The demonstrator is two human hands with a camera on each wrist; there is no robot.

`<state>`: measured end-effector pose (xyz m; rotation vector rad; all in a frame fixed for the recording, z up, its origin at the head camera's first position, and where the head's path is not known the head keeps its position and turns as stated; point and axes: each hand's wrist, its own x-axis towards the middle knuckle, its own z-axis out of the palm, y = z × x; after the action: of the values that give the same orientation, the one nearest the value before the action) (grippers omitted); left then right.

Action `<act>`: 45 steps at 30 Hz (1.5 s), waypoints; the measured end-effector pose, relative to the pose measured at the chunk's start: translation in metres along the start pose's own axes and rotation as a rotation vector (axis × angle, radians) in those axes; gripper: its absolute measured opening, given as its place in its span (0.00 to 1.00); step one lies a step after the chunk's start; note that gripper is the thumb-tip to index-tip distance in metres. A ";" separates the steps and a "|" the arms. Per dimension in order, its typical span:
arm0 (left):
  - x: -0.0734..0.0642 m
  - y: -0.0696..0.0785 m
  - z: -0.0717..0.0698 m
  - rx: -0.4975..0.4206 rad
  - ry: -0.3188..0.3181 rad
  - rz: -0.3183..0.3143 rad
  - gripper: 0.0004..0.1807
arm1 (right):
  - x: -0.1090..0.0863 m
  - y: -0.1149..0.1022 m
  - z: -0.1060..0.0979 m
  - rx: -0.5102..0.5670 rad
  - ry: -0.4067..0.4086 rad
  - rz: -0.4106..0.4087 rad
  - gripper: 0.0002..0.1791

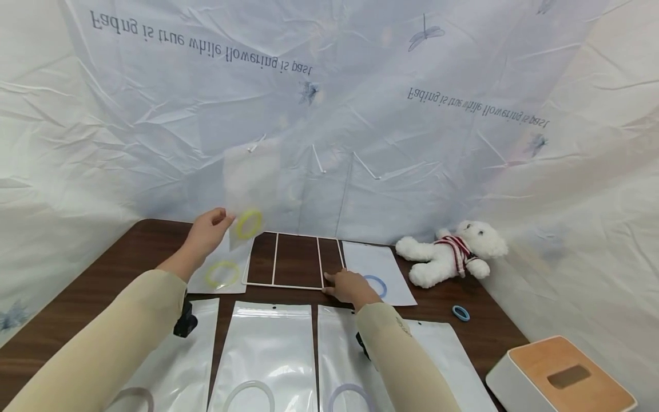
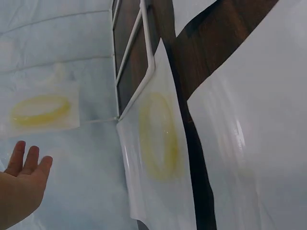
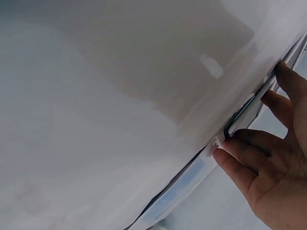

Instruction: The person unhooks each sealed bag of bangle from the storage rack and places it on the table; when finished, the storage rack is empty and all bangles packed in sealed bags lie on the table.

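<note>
A clear bag with a yellow ring in it hangs from the left hook of a white wire rack. My left hand is beside the bag's lower left edge; in the left wrist view, the fingers of the left hand are extended and apart from the bag. With thumb and fingers, my right hand pinches the rack's front right corner. Another bagged yellow ring lies left of the rack, and a bagged blue ring lies to its right.
Several white bags lie along the front, including one with a white ring and one with a lilac ring. A white teddy bear lies at right, with a small blue ring and a wood-topped box nearer.
</note>
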<state>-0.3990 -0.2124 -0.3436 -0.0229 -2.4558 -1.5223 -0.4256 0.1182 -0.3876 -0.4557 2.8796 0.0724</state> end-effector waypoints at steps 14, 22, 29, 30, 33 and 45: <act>-0.036 0.007 -0.008 -0.127 0.033 0.044 0.26 | 0.000 0.002 0.002 0.034 0.001 0.010 0.31; -0.059 0.007 -0.016 -0.114 0.091 0.071 0.26 | -0.001 0.002 0.003 0.053 0.017 0.007 0.31; -0.078 0.014 -0.025 -0.153 0.126 0.063 0.27 | -0.004 0.001 0.002 0.063 0.020 0.000 0.30; -0.081 0.017 -0.026 -0.165 0.129 0.058 0.27 | -0.004 0.001 0.001 0.064 0.019 0.000 0.30; -0.087 0.023 -0.029 -0.187 0.136 0.040 0.27 | -0.005 0.001 0.001 0.059 0.016 -0.004 0.30; -0.104 0.036 -0.061 -0.148 0.126 0.074 0.22 | -0.005 0.002 0.001 0.051 0.016 -0.016 0.30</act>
<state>-0.2804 -0.2381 -0.3094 -0.0430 -2.2175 -1.6183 -0.4217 0.1215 -0.3873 -0.4712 2.8859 -0.0080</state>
